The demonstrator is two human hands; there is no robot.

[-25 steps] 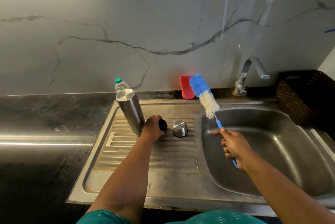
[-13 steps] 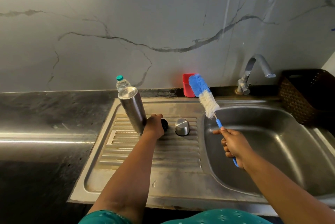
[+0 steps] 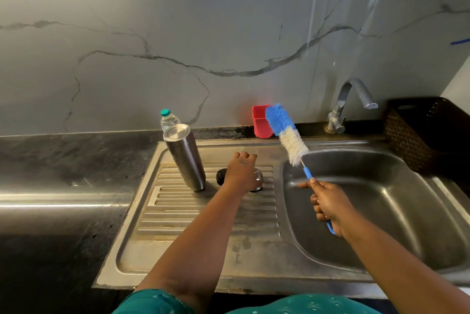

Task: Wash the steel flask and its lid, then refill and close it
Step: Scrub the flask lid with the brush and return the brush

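Right hand [image 3: 328, 205]: fingers curled round the blue handle of a bottle brush [image 3: 287, 134], lower right of centre, above the sink basin [image 3: 396, 212]; brush head, blue over white, slants to upper left. Left hand [image 3: 241, 171]: centre frame, knuckles up, fingers curved over the steel cup lid [image 3: 259, 181]; whether they grip it or only rest on it cannot be told. Black stopper [image 3: 220, 176]: lies on the ribbed drainboard [image 3: 193, 214], just left of that hand. Steel flask [image 3: 185, 157]: upright on the drainboard, left of the stopper, closed end up. Plastic bottle [image 3: 168, 118], teal cap: behind the flask. Red cup [image 3: 260, 121]: against the marble wall [image 3: 178, 34]. Tap [image 3: 351, 102]: upper right, behind the basin. Dark woven basket [image 3: 429, 133]: right edge. Dark counter [image 3: 58, 161]: left of the sink unit. Both forearms reach in from the bottom edge.
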